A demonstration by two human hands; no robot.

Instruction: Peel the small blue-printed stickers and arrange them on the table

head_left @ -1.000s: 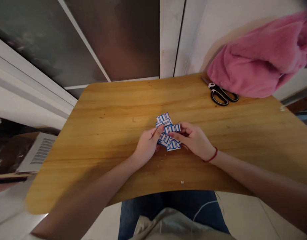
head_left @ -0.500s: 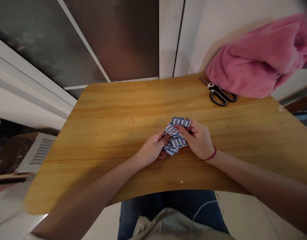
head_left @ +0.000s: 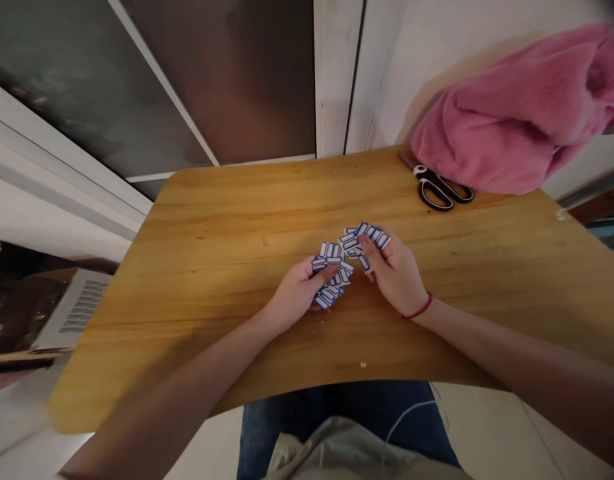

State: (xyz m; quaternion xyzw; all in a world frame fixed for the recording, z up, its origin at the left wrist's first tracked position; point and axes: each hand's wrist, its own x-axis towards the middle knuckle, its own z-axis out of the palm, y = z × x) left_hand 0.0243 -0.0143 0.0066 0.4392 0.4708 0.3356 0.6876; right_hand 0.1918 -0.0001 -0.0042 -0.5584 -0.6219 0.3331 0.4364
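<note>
Since the earlier frame the label strips have split: left hand point(head_left: 299, 293) pinches one stack point(head_left: 331, 275), right hand point(head_left: 397, 273) pinches another strip point(head_left: 367, 237), just apart, over the table point(head_left: 227, 220).

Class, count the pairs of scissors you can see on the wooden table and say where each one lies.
1. The scissors lie at the table's far right corner, beside the pink cloth. More could be hidden under that cloth.
</note>
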